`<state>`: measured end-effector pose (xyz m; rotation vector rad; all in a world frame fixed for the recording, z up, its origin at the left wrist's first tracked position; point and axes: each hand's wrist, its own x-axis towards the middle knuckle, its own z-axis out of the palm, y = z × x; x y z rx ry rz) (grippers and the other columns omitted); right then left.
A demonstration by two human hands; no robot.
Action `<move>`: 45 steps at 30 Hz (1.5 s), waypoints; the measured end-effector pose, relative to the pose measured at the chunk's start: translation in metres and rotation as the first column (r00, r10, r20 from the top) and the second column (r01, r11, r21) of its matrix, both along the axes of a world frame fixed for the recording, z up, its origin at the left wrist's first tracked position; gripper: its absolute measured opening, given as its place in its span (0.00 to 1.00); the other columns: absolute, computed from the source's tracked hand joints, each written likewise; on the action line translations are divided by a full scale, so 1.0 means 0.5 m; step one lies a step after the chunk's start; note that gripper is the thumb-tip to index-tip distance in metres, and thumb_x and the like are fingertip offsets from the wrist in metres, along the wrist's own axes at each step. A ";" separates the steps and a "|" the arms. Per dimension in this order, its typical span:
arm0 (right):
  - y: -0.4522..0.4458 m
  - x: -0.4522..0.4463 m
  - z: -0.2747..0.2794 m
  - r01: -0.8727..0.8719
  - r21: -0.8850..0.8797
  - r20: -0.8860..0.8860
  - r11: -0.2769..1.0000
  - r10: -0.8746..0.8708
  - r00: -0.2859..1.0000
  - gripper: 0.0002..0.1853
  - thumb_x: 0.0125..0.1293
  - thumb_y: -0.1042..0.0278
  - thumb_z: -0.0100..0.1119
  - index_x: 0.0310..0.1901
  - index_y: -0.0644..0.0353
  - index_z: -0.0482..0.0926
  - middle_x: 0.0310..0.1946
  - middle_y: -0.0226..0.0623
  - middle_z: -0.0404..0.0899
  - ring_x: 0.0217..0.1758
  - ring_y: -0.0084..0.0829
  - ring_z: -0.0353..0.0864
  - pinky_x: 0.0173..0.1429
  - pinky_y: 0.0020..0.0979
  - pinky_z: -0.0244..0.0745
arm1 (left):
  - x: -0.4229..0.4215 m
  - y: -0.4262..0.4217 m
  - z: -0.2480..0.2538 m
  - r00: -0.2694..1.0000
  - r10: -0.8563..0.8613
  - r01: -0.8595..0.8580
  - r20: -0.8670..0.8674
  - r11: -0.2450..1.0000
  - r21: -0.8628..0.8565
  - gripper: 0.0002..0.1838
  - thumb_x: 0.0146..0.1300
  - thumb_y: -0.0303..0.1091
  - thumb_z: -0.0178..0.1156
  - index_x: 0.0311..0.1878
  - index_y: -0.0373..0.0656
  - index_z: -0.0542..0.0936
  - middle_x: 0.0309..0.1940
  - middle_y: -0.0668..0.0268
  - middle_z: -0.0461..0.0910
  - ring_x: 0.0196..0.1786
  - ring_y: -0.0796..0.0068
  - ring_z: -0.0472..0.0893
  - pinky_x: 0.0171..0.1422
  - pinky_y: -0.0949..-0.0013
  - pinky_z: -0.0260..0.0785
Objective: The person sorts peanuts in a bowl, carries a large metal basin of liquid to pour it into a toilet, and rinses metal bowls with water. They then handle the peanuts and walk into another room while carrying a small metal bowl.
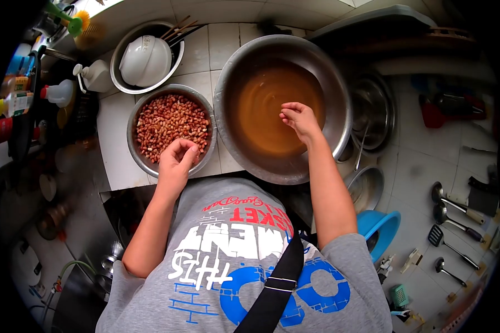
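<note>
A metal bowl [132, 139] full of reddish-brown peanuts [172, 119] stands on the tiled counter. My left hand [178, 161] is over its near rim, fingers curled together; whatever they may hold is hidden. To the right is a large metal basin [228, 139] with brownish liquid [261, 111] in it. Above the liquid hangs my right hand [300, 120], thumb and fingertips pinched together. Anything between those fingertips is too small to make out.
Behind the peanuts, another metal bowl [115, 64] holds white bowls [145, 61] and chopsticks [179, 29]. Bottles [97, 75] stand at the left. A blue basin [391, 225] is at the lower right, with ladles [440, 213] and a spatula [436, 236] beyond.
</note>
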<state>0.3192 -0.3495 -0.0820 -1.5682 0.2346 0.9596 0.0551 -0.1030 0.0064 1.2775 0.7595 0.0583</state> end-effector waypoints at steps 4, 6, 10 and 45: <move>0.004 0.007 0.013 0.093 0.163 -0.131 0.982 -0.071 0.989 0.09 0.67 0.79 0.60 0.48 0.66 0.78 0.39 0.36 0.80 0.40 0.25 0.81 0.45 0.23 0.79 | -0.002 0.001 0.003 1.000 0.005 -0.005 0.000 1.000 0.012 0.05 0.70 0.28 0.59 0.40 0.37 0.77 0.31 0.71 0.78 0.34 0.83 0.75 0.42 0.79 0.68; 0.007 0.009 0.023 0.118 0.225 -0.181 0.967 -0.077 0.980 0.10 0.67 0.79 0.59 0.49 0.66 0.77 0.39 0.36 0.81 0.41 0.26 0.82 0.47 0.24 0.79 | -0.005 0.003 0.000 1.000 0.013 -0.013 -0.002 1.000 0.005 0.05 0.70 0.29 0.59 0.40 0.37 0.77 0.32 0.70 0.78 0.34 0.83 0.76 0.42 0.78 0.68; 0.006 0.002 0.053 0.136 0.336 -0.231 0.932 -0.059 0.971 0.10 0.67 0.81 0.58 0.49 0.66 0.78 0.41 0.38 0.82 0.44 0.27 0.82 0.49 0.25 0.80 | -0.005 0.004 -0.003 1.000 0.020 -0.020 -0.003 1.000 0.004 0.05 0.70 0.29 0.59 0.40 0.37 0.77 0.32 0.70 0.78 0.35 0.83 0.76 0.42 0.78 0.69; -0.296 -0.313 0.329 0.474 0.264 0.265 0.840 -0.536 0.801 0.11 0.60 0.83 0.67 0.44 0.69 0.79 0.37 0.42 0.84 0.40 0.30 0.86 0.48 0.27 0.83 | 0.174 -0.183 -0.010 0.821 -0.543 0.541 0.175 0.839 0.062 0.06 0.70 0.28 0.60 0.39 0.36 0.77 0.30 0.72 0.77 0.33 0.84 0.75 0.40 0.79 0.68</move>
